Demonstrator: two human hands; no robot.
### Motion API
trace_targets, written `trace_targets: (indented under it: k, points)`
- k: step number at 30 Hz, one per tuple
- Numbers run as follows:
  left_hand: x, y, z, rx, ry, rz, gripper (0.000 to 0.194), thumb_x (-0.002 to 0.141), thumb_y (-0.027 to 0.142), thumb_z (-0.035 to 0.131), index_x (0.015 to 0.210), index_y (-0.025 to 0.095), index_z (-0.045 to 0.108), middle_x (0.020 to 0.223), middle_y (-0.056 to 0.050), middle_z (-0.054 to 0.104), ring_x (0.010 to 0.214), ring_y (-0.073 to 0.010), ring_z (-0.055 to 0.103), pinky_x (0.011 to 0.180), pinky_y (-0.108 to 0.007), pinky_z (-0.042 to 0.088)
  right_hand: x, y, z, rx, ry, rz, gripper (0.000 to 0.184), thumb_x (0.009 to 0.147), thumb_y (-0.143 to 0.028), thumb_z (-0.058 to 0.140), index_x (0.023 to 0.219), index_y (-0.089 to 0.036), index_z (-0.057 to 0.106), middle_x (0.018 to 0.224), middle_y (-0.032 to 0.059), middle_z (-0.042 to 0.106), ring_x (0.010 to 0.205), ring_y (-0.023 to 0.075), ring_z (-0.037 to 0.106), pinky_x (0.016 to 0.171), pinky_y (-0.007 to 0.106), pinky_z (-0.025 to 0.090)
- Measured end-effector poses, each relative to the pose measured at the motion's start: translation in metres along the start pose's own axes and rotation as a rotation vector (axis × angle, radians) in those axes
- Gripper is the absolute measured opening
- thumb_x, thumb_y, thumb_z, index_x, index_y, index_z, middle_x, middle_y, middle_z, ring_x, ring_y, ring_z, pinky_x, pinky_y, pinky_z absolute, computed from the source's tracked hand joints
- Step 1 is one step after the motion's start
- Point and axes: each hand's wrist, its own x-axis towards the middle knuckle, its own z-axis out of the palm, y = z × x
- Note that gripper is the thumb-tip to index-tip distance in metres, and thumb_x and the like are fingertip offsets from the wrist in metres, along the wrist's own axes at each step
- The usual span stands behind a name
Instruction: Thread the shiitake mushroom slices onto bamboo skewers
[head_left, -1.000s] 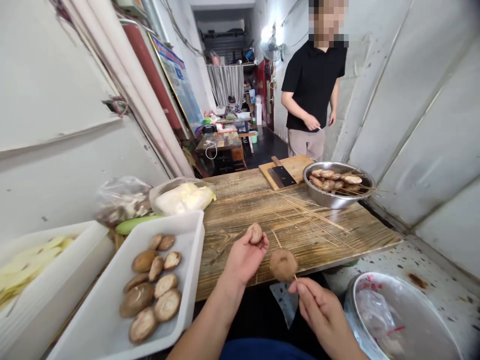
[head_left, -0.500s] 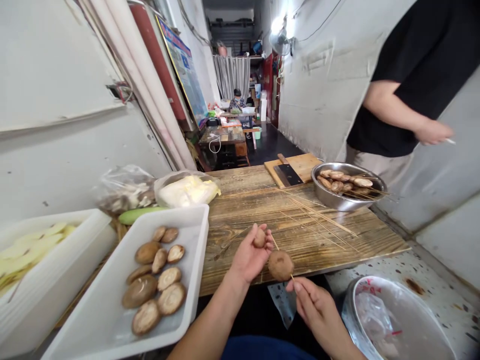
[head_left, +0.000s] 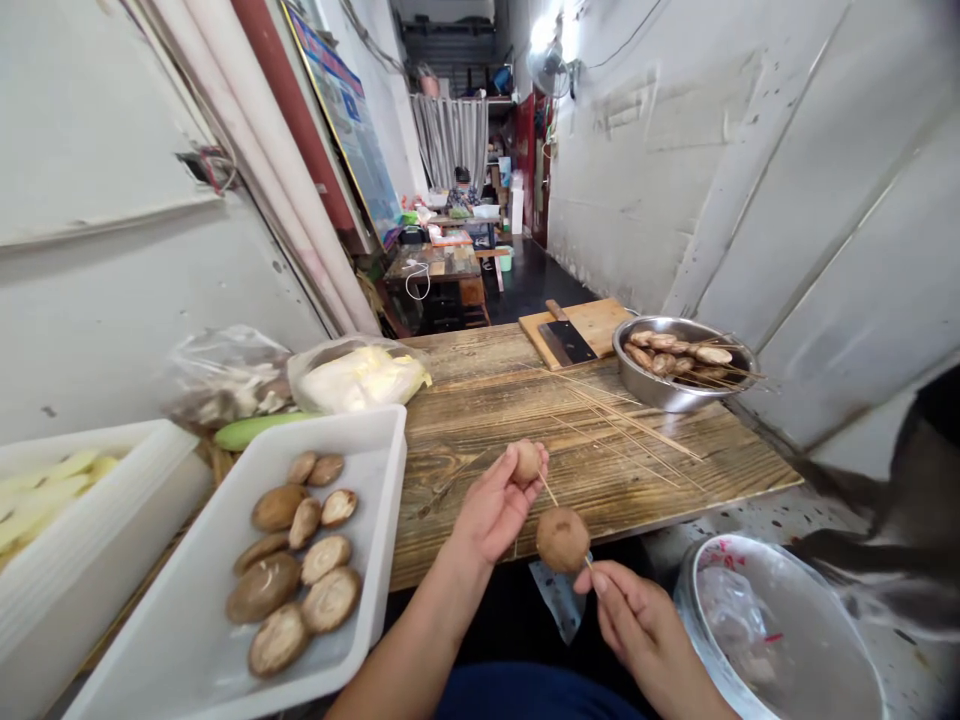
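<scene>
My left hand [head_left: 491, 500] has its fingers closed round a small brown mushroom [head_left: 527, 462]. In my right hand [head_left: 634, 605], thumb and fingers pinch the lower end of a thin wooden skewer [head_left: 550, 490]. A larger mushroom cap [head_left: 562, 539] is threaded on that skewer between my two hands. The skewer's upper end meets the small mushroom; whether it has gone in I cannot tell. To the left, a white tray [head_left: 187, 610] holds several loose mushrooms [head_left: 264, 588], some cap up and some showing the pale underside.
Bare skewers [head_left: 630, 430] lie on the wooden table [head_left: 465, 400]. Behind are a cleaver [head_left: 568, 342] on a cutting board [head_left: 600, 322] and a steel bowl [head_left: 660, 392] of skewered mushrooms. A lined bucket [head_left: 795, 640] stands at right, a blurred person's leg [head_left: 885, 530] beside it.
My left hand has turned the small mushroom toward the skewer, and the skewer tip now meets it. The person at right has moved down and mostly out of view. The camera has shifted slightly.
</scene>
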Motion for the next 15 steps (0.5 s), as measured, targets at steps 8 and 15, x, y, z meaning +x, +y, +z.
trace_targets:
  k: [8, 15]
  points:
    - [0.0008, 0.0001, -0.0012, 0.024, 0.006, -0.001, 0.018, 0.087, 0.02, 0.054, 0.09, 0.006, 0.064, 0.097, -0.014, 0.067, 0.085, -0.0156, 0.065, 0.074, -0.025, 0.056, -0.0014, 0.0035, -0.0033, -0.001, -0.005, 0.005, 0.039, 0.095, -0.05, 0.034, 0.09, -0.016, 0.053, 0.048, -0.0097, 0.028, 0.043, 0.0078, 0.027, 0.042, 0.021, 0.021]
    - [0.0, -0.0012, 0.002, 0.014, 0.069, 0.023, 0.015, 0.087, 0.016, 0.053, 0.087, 0.006, 0.064, 0.093, -0.015, 0.068, 0.086, -0.0179, 0.066, 0.077, -0.028, 0.057, -0.002, 0.0038, -0.0028, 0.032, 0.001, 0.017, 0.041, 0.094, -0.052, 0.035, 0.091, -0.016, 0.055, 0.047, -0.0099, 0.025, 0.042, 0.0074, 0.024, 0.042, 0.021, 0.017]
